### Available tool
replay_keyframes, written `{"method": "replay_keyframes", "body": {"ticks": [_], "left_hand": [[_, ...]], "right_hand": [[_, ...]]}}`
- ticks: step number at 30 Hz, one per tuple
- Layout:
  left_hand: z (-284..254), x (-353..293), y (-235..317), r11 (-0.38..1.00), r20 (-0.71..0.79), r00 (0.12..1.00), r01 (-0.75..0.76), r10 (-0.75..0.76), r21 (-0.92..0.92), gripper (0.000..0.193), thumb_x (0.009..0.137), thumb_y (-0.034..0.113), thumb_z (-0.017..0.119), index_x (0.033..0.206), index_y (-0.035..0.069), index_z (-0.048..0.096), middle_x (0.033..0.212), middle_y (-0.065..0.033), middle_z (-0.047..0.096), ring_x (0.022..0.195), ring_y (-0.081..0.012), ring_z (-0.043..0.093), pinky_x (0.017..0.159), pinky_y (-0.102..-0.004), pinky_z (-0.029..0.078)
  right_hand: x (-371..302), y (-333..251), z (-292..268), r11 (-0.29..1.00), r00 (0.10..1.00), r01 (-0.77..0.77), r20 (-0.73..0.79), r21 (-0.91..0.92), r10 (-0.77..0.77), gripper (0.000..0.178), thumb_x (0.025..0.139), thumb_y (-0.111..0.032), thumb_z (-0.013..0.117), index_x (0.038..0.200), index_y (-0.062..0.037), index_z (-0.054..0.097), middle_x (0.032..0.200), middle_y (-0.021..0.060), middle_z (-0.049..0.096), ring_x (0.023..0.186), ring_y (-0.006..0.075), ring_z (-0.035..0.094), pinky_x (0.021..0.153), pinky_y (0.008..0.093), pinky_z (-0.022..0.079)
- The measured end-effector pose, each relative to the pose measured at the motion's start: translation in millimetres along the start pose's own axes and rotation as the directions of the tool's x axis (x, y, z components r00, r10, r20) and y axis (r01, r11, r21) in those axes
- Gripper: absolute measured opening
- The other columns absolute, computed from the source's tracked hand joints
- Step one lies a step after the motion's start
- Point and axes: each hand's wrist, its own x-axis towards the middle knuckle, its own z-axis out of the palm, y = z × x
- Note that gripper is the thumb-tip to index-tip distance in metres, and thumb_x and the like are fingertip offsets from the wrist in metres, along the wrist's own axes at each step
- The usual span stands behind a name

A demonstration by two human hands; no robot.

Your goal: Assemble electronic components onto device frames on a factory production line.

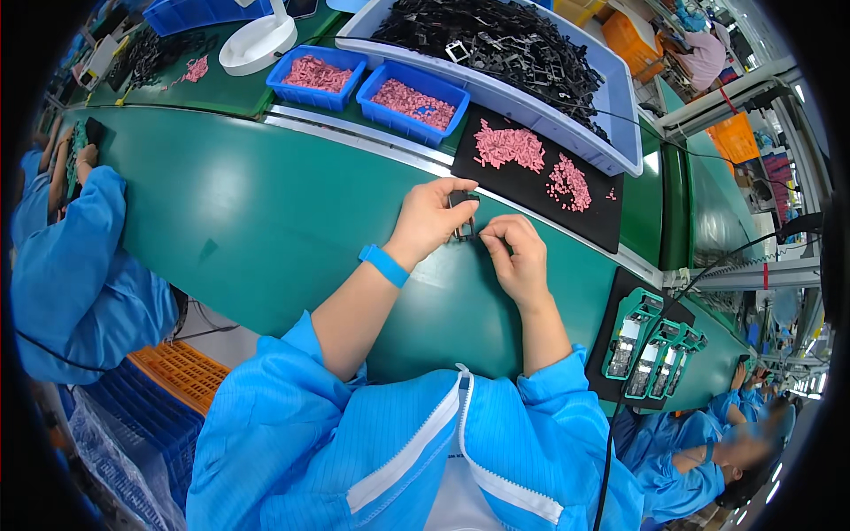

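And here our left hand (427, 219) pinches a black frame (471, 223) at its fingertips. Just beside it, our right hand (521, 261) curls its fingertips close; whether they grip anything, we can't tell.

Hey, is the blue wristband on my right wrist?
No, the wristband is around the left wrist; the right wrist is bare.

- Part (464, 221): black.
- Pieces (509, 148): pink.
- Mat (602, 226): black.
- Bins (305, 96): bright blue.
- Tub (627, 115): pale blue; the frames (531, 53) in it, black, one silvery white.
- Worktop (266, 195): deep green, with paler glare.
- Wristband (385, 265): bright blue.
- Jacket (390, 425): sky blue, finely striped lengthwise, with a white band along its zip (403, 469).
- Holders (643, 305): green, their contents silver, white and black.
- Lamp (258, 46): white.
- Crates (181, 372): one orange, others dark blue.
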Motion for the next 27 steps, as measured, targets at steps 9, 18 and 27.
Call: {"method": "replay_keyframes", "body": {"ticks": [9,18,27], "left_hand": [[2.9,-2.7,5.8,0.998,-0.010,0.999,0.052,-0.052,0.028,0.033,0.085,0.009,0.066,0.115,-0.003,0.060,0.070,-0.0039,0.064,0.049,-0.0027,0.051,0.039,-0.0175,0.035],[0.2,-5.3,5.7,0.997,-0.003,0.997,0.071,-0.071,-0.019,0.033,0.085,0.009,0.067,0.115,-0.003,0.060,0.071,-0.0043,0.065,0.050,-0.0030,0.052,0.039,-0.0171,0.037],[7.7,-7.3,10.1,1.000,0.034,0.999,-0.010,0.009,0.023,0.033,0.084,0.009,0.067,0.115,0.000,0.063,0.068,-0.0001,0.061,0.052,-0.0028,0.050,0.045,-0.0199,0.039]], "right_hand": [[2.1,0.3,1.0,0.993,0.995,0.099,0.008,-0.062,-0.098,0.013,0.071,0.002,0.070,0.080,-0.0018,0.061,0.083,0.0101,0.062,0.078,0.0279,0.060,0.068,0.0349,0.049],[2.2,-1.9,2.2,0.973,0.982,0.191,0.015,-0.129,-0.190,0.015,0.068,0.001,0.071,0.078,-0.0029,0.060,0.083,0.0095,0.061,0.078,0.0286,0.059,0.067,0.0359,0.049],[-9.6,16.8,-0.3,0.862,0.928,-0.367,0.199,0.350,0.315,0.010,0.080,0.000,0.066,0.086,-0.0036,0.058,0.080,-0.0009,0.058,0.072,0.0055,0.051,0.061,0.0201,0.041]]}}
